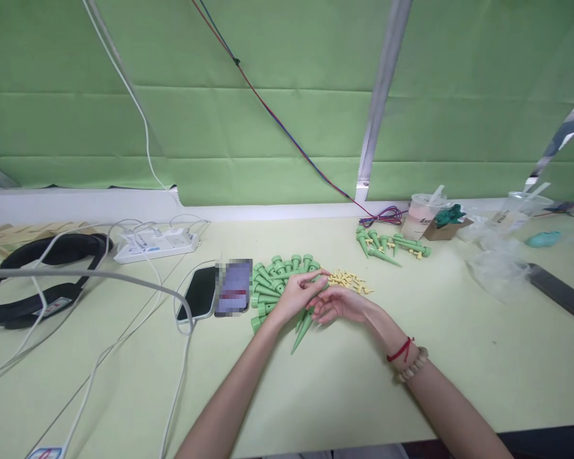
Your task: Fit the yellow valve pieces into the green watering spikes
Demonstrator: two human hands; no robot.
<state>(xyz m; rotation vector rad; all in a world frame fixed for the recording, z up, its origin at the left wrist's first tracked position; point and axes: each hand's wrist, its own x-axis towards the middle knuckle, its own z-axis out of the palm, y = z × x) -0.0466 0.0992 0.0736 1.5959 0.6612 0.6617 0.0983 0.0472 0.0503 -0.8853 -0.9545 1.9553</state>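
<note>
At the middle of the table my two hands meet over a green plastic spike [302,333], its pointed end sticking out below them toward me. My left hand [296,294] is closed round its upper part, thumb against fingers. From the right, my right hand [339,304] has its fingers curled against the same spike; its head is mostly hidden. Beside and behind my left hand lies a pile of similar green spikes [264,290], heads outward. Small yellow plastic pegs [348,278] are heaped just behind my right hand.
Two phones [201,293] lie left of the pile. Farther left are a power strip [157,243], loose white cables and a black headset [52,255]. At back right are more green spikes with yellow pegs [385,244], drink cups [421,213] and a dark phone [560,292].
</note>
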